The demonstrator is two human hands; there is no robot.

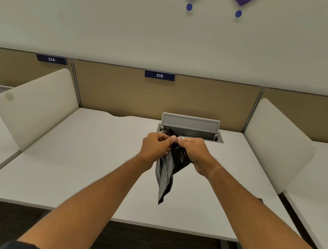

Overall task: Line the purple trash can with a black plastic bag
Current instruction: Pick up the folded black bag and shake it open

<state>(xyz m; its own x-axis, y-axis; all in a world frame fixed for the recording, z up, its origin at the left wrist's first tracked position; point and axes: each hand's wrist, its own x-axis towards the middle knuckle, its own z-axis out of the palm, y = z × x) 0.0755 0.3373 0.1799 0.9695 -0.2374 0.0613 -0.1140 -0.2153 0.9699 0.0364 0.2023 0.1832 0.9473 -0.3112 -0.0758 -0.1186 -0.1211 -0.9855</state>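
A folded black plastic bag (167,171) hangs in the air above the white desk (84,166). My left hand (154,148) and my right hand (195,152) both pinch its top edge, fingertips close together. The rest of the bag droops down between my forearms, still narrow and creased. No purple trash can shows in the head view.
White side dividers (36,105) (277,145) bound the desk on the left and right. A grey cable hatch (191,127) stands open at the desk's back, just behind my hands. A tan partition with label 215 (159,75) rises behind. Dark floor lies below the front edge.
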